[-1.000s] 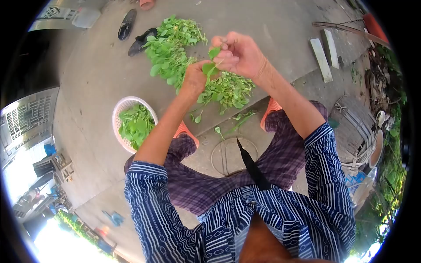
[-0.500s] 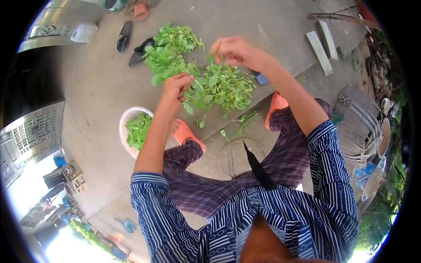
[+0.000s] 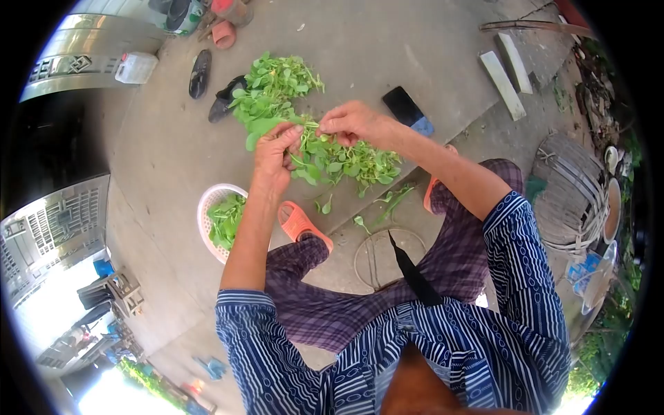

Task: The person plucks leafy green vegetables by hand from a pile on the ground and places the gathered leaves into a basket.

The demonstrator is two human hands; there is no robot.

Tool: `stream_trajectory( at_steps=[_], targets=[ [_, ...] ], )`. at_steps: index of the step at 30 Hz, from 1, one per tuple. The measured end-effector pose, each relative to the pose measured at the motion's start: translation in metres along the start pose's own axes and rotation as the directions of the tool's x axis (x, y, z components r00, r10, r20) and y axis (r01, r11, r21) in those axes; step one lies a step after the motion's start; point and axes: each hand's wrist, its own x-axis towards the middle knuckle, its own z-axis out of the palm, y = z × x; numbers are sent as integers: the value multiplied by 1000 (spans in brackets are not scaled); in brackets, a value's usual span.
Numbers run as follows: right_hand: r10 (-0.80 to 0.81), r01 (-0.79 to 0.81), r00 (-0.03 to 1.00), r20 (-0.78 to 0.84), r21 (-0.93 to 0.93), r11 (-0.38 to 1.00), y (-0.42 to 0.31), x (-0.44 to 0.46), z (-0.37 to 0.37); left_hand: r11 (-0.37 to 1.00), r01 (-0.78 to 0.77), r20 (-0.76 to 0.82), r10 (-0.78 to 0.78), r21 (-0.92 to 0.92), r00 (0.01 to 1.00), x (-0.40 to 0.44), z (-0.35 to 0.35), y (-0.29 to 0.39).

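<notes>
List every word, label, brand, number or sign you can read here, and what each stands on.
None can be read.
Green-and-white bucket: any print is too small and blurred.
Blue-and-white packaging: any print is too blurred.
White jug: no legible lettering.
Basket: no lettering visible.
Shirt: stripes and ovals, no legible words.

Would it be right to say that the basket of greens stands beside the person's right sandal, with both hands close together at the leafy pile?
One detail is off: the head view shows the basket of greens beside the left sandal, not the right one. The left hand and right hand are close together at the leafy pile.
</notes>
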Motion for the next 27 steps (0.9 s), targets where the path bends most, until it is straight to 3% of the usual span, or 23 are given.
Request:
stream_trajectory(
  at_steps=[4,5,6,7,8,9,10,12,14,16,18,19,21,23,25,27],
  targets=[
    [-89,69,979,-185,-116,991,-5,-3,-3,976,81,-66,-70,200,995,0,-4,0],
    [-94,59,969,-226,-160,985,-6,-3,-4,842,-98,-33,135,530,990,2,-6,-6],
    [-96,60,968,-230,-159,985,-6,-2,-5,571,-247,71,313,783,947,-1,-2,-6],
    [-170,61,944,-281,-359,931,-4,0,-5,569,-249,75,311,784,947,-3,2,-6],
    [-250,42,916,-314,-543,839,-3,0,-5,350,-346,164,458,870,874,-7,7,-7],
    [-248,41,917,-314,-541,840,-2,0,-4,107,-400,274,569,910,775,-12,14,-6],
    [-290,70,920,-263,-617,784,-2,0,-3,109,-396,270,567,912,778,-14,18,-3],
    [-326,107,925,-197,-687,719,0,1,0,-176,-488,485,607,855,629,-16,23,1],
    [-353,193,933,-64,-740,644,3,2,2,-208,-489,513,564,847,648,-13,21,-6],
    [-349,204,936,-46,-739,642,0,0,4,-242,-499,546,512,832,663,-14,21,-10],
    [-353,215,935,-35,-736,642,0,-3,6,-444,-404,597,514,800,617,-19,23,-11],
    [-380,242,925,-11,-753,611,2,-3,8,-449,-402,599,516,798,612,-18,23,-11],
    [-407,273,913,17,-768,579,6,-4,13,-582,-435,720,467,687,513,-18,22,-14],
    [-532,294,846,32,-860,417,10,-6,16,-540,-452,700,471,710,537,-17,21,-17],
    [-537,277,843,18,-871,406,13,-5,15,-493,-473,681,469,730,563,-16,22,-19],
    [-539,254,842,-3,-880,401,15,-6,14,-252,-525,568,540,813,621,-14,24,-20]
  ],
)
